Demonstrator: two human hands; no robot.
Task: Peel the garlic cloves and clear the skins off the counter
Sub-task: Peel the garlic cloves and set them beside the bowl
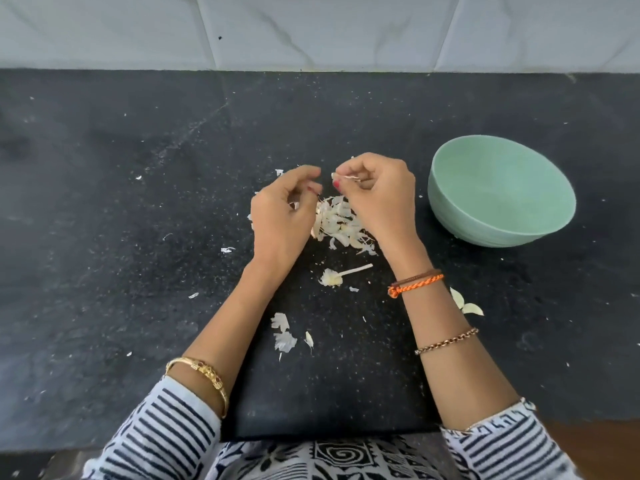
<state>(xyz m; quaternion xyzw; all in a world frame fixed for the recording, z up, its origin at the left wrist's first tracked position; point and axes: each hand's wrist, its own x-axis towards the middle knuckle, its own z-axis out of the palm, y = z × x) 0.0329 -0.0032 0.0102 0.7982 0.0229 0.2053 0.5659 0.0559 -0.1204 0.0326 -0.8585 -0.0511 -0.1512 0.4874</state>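
My right hand (pixel 379 195) pinches a small garlic clove (pixel 341 176) with a strip of skin hanging from it, held above the counter. My left hand (pixel 282 209) hovers just left of it with its fingers loosely curled and blurred; nothing shows in its grip. Below and between the hands lies a heap of white garlic skins (pixel 337 221) on the black counter (pixel 121 202). A garlic stem with its root base (pixel 337 275) lies nearer to me.
A pale green bowl (pixel 500 192) stands to the right of my right hand. Loose skin flakes (pixel 284 332) are scattered near the front edge, and others (pixel 465 303) lie by my right forearm. A white tiled wall (pixel 311 29) rises behind the counter.
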